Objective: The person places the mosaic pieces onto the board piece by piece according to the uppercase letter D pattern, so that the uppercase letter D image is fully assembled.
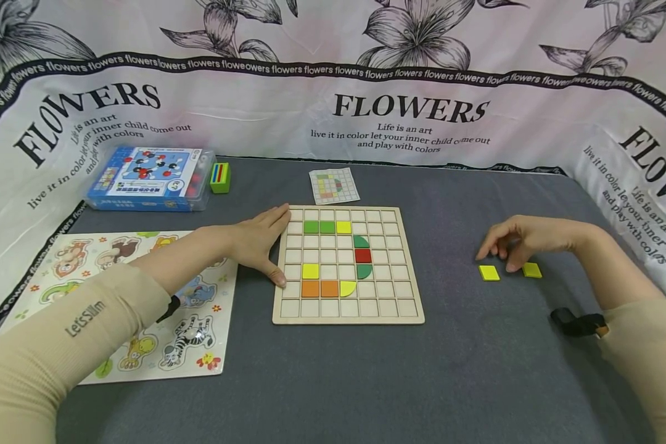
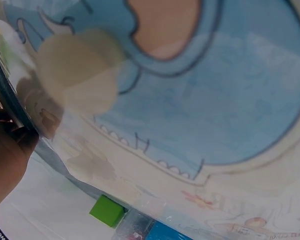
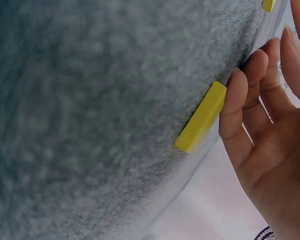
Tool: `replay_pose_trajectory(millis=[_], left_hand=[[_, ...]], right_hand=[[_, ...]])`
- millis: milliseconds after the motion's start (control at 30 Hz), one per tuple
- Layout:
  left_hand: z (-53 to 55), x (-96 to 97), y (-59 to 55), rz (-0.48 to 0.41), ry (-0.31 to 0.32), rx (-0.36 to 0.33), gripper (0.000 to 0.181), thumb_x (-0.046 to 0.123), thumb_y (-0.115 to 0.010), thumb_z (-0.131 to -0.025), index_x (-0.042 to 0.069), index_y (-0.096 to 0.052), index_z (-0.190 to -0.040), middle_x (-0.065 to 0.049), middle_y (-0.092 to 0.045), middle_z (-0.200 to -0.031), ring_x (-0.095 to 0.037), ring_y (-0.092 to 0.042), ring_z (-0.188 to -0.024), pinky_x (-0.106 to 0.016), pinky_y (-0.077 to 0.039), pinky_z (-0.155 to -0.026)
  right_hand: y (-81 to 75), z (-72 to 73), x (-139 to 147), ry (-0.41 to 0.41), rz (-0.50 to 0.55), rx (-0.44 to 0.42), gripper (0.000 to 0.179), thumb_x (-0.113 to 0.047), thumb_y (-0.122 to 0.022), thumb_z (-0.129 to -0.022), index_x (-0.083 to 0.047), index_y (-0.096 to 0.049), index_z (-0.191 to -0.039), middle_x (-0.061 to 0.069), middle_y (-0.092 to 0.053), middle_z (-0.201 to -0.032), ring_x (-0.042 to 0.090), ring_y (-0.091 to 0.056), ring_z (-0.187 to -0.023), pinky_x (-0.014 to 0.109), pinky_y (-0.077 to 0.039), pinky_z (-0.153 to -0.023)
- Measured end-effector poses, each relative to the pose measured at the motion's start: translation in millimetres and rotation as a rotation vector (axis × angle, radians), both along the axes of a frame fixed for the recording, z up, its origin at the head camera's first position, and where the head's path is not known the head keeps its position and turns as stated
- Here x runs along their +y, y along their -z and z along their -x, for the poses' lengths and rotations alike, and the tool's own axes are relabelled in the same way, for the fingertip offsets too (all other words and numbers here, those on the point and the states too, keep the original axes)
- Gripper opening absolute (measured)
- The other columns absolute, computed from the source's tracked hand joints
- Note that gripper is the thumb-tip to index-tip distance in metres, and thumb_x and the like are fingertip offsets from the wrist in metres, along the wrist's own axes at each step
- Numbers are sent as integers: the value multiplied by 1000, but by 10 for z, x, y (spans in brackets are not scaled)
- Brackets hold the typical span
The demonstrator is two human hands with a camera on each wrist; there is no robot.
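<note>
A pale wooden grid board (image 1: pixel 348 320) lies on the grey cloth, holding green, yellow, orange and red tiles in some squares. Along its left edge rests my left hand (image 1: pixel 258 240), fingers straight and thumb spread; the left wrist view has that hand (image 2: pixel 7 155) at its left border. To the right, my right hand (image 1: pixel 524 240) hovers low over the cloth with loosely bent fingers and nothing visible in them. One yellow tile (image 1: pixel 489 273) lies below its fingertips and another yellow tile (image 1: pixel 531 270) beside the thumb. In the right wrist view, a yellow tile (image 3: pixel 201 118) shows beside the little finger.
An animal picture board (image 1: pixel 213 345) lies under my left forearm. Behind it stand a blue boxed set (image 1: pixel 144 200) and a small green block (image 1: pixel 220 179). A pattern card (image 1: pixel 335 186) lies just beyond the grid board. Flower-printed fabric (image 1: pixel 244 123) rises at the back.
</note>
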State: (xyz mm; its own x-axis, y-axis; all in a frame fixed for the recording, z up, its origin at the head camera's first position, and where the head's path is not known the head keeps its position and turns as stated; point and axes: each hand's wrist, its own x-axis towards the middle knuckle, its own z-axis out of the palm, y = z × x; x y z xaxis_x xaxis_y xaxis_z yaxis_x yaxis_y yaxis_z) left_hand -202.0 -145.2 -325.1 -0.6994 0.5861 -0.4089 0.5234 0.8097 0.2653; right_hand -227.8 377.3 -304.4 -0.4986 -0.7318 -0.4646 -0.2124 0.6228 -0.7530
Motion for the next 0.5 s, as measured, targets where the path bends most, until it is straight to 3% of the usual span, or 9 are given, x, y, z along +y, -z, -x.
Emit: replay_pose_trajectory(millis=[200,500], left_hand=[[1,4,1,2,-4,-4,136,68,-75,-73,-1,5,-158,-21,15,-166,-42,7,-155,-57,-9,-126],[12,3,16,-1,-4,-3,136,69,-74,-72,-1,6,-158,-21,15,-166,-42,7,-155,-56,-9,-127]], right_hand=[[50,5,-57,-74,15,61,37,-5,-74,-82,-5,-71,-119,4,-58,-96,22,-46,-80,29,-46,-64],[71,-40,-140,-71,-24,100,31,-13,-79,-80,-9,-73,-110,7,-53,-91,22,-45,-78,29,-45,-62]])
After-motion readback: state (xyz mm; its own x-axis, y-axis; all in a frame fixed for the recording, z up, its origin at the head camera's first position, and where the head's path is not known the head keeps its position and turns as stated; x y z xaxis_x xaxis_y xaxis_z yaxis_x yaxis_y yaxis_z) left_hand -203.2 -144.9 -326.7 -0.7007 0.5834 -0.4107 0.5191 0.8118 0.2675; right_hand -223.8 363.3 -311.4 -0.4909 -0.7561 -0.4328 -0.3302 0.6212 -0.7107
